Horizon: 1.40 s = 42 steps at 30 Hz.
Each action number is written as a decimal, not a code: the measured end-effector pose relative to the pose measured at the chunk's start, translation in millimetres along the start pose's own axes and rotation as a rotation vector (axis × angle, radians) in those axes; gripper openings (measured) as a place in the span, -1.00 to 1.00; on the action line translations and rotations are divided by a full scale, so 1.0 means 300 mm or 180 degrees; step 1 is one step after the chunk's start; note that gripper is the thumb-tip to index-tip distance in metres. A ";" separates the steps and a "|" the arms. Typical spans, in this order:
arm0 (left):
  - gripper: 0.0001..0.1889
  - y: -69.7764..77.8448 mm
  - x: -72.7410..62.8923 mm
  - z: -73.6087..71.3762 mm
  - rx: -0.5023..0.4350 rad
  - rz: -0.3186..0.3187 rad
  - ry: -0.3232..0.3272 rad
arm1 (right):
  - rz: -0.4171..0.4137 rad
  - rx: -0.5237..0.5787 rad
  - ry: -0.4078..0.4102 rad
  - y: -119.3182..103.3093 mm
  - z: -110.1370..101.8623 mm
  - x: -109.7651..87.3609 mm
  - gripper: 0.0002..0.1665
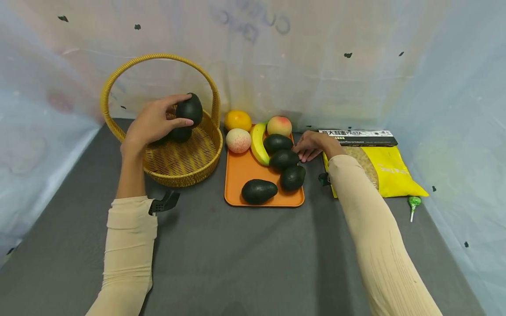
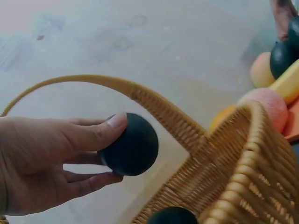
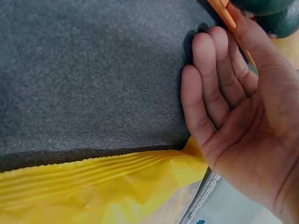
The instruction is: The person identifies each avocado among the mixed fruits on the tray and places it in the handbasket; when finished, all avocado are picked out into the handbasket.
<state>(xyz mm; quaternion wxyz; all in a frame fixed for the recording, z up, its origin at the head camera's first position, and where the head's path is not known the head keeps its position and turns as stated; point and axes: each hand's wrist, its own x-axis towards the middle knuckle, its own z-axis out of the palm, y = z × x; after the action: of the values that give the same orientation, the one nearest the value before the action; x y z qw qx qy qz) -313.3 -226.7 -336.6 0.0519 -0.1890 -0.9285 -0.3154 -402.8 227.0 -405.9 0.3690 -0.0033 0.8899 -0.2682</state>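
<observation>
My left hand (image 1: 152,123) pinches a dark green avocado (image 1: 190,109) between thumb and fingers, above the wicker basket (image 1: 186,179). Below it, at least one more dark avocado (image 2: 173,216) lies in the basket, partly hidden by the hand in the head view. On the right, my right hand (image 1: 310,146) rests at the edge of the orange tray (image 1: 237,175), its fingers loosely bent over the grey cloth. Its thumb is beside the avocados (image 1: 283,159) on the tray; whether it touches one, I cannot tell. Another avocado (image 1: 258,191) lies at the tray's front.
A banana (image 1: 258,144), an orange (image 1: 237,120) and two peaches (image 1: 238,141) sit toward the tray's back. A yellow pasta bag (image 1: 391,171), a dark pasta box (image 1: 359,138) and a green lollipop (image 1: 414,201) lie at right. The basket's tall handle (image 1: 162,57) arches over the left hand.
</observation>
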 end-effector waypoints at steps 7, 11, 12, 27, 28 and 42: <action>-0.25 -0.017 0.032 0.073 0.0271 -0.0327 -0.0115 | -0.0013 0.0067 -0.0071 -0.008 0.005 -0.003 -0.70; -0.25 -0.019 0.060 0.111 0.0436 -0.0443 -0.0407 | 0.0042 0.0046 -0.0037 -0.005 0.002 -0.001 -0.68; -0.24 -0.019 0.066 0.120 0.0468 -0.0468 -0.0467 | 0.0035 0.0038 -0.0017 -0.005 0.002 0.001 -0.68; -0.30 -0.026 0.102 0.196 0.0796 -0.0610 -0.0672 | -0.0007 0.0055 0.0084 0.013 0.008 0.003 -0.69; -0.30 -0.027 0.101 0.196 0.0805 -0.0610 -0.0691 | -0.0012 0.0064 0.0055 0.011 0.009 0.002 -0.69; -0.29 0.014 0.101 0.155 0.0810 -0.0429 -0.0711 | 0.0014 0.0132 0.0018 0.002 -0.002 -0.001 -0.69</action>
<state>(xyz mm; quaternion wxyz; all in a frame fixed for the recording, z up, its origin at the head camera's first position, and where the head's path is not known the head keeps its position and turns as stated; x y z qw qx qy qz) -338.5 -185.7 -364.7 -0.0493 -0.1521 -0.9715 -0.1751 -402.7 227.8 -405.7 0.3671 0.0070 0.8852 -0.2858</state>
